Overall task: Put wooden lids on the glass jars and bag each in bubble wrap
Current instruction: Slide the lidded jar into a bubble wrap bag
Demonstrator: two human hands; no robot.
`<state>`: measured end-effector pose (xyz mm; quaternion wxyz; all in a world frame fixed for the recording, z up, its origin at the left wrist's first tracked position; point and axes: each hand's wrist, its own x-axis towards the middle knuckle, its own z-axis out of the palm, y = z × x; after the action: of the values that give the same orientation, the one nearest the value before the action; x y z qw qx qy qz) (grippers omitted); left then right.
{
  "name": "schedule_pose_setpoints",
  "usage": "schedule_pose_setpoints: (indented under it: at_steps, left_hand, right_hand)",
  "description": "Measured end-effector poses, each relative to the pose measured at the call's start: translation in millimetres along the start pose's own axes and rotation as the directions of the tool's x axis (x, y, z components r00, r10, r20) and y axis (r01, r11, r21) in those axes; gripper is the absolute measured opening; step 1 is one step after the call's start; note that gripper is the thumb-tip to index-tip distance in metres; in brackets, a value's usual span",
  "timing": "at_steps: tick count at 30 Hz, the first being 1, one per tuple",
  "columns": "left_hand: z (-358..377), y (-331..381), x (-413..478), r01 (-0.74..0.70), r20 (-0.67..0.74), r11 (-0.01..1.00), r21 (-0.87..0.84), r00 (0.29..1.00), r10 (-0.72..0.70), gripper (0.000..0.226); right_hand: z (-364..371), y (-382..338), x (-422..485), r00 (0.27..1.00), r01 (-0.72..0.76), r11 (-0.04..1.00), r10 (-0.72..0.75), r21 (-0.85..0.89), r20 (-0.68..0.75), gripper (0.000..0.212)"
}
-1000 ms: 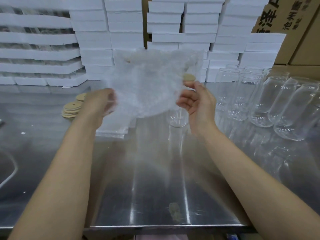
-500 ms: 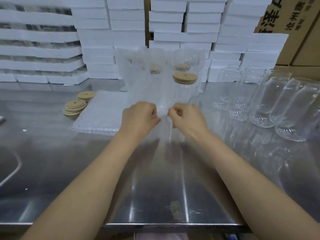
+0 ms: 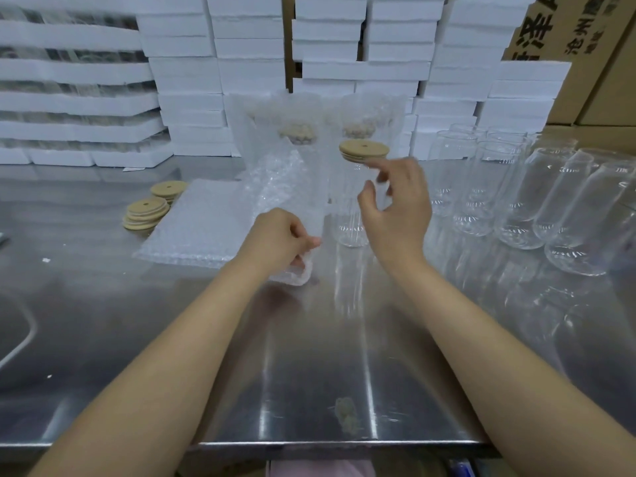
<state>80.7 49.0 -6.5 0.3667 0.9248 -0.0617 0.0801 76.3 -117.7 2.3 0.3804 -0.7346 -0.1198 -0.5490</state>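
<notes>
The lidded jar [image 3: 349, 218] stands upright mid-table, its wooden lid [image 3: 363, 151] seated on the mouth, with the bubble-wrap bag [image 3: 285, 187] just to its left. The left hand [image 3: 278, 239] pinches the bag's near edge with curled fingers. The right hand [image 3: 395, 211] is spread and holds nothing at the jar's right side — contact with the glass cannot be told. Judged handling: the glass is rigid, smooth, likely slick and breakable. The lid may only rest loose, so the jar should be taken round the body, not by the lid. The bag is light and limp — its mouth needs holding apart. The unlidded jars [image 3: 516, 201] crowd the right.
</notes>
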Motion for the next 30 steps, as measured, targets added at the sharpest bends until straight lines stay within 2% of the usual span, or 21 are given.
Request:
schedule_pose_setpoints:
  at_steps: [3,5,7,10,12,14,17,20,22,24,26,28,30]
  left_hand:
    - [6,2,0,0.013,-0.127,0.994,0.105,0.992,0.000,0.047]
    - [10,3,0,0.006,-0.083,0.998,0.058,0.997,-0.002,0.051]
    - [11,3,-1,0.031,-0.017,1.000,0.000,0.999,-0.031,0.045]
    - [9,3,-1,0.131,0.040,0.987,-0.093,0.991,-0.128,0.027]
    - [7,4,-3,0.188,0.075,0.957,-0.222,0.982,-0.175,0.014]
    - [8,5,-4,0.189,0.077,0.942,-0.277,0.982,-0.174,0.010]
    - [11,4,-3,0.192,0.069,0.938,-0.287,0.981,-0.179,0.011]
    - [13,5,-1,0.140,0.019,0.966,-0.219,0.990,-0.139,0.008]
    - [16,6,-1,0.084,0.025,0.989,-0.126,0.996,-0.081,0.025]
    - [20,8,-6,0.057,0.100,0.996,-0.071,0.994,-0.050,0.038]
    - [24,11,-11,0.025,0.147,1.000,-0.003,0.989,-0.024,0.031]
    - [26,13,-14,-0.028,0.135,0.996,0.085,0.991,0.017,0.016]
    - [26,14,-15,-0.063,0.104,0.994,0.089,0.993,0.053,0.012]
  right_hand:
    - [-3,10,7,0.984,-0.074,0.997,0.073,-0.001,0.160,0.053]
    - [-3,16,9,0.933,-0.109,0.994,0.108,-0.018,0.342,0.063]
    - [-2,19,8,0.885,-0.144,0.989,0.137,-0.017,0.444,0.067]
    - [0,20,8,0.904,-0.193,0.980,0.161,0.043,0.395,0.074]
    - [1,19,8,0.893,-0.303,0.948,0.248,0.095,0.377,0.076]
    - [-1,20,9,0.872,-0.409,0.905,0.347,0.122,0.345,0.073]
    - [-4,23,10,0.875,-0.478,0.863,0.450,0.164,0.182,0.066]
    - [-6,24,15,0.801,-0.579,0.746,0.596,0.328,0.059,0.060]
    - [-6,25,19,0.740,-0.617,0.656,0.672,0.434,0.036,0.058]
    - [-6,25,22,0.697,-0.640,0.599,0.716,0.481,0.035,0.058]
    - [-7,25,23,0.670,-0.659,0.566,0.741,0.495,0.045,0.058]
    - [-7,24,23,0.667,-0.659,0.557,0.744,0.504,0.049,0.058]
    - [-7,24,22,0.674,-0.655,0.563,0.737,0.504,0.053,0.057]
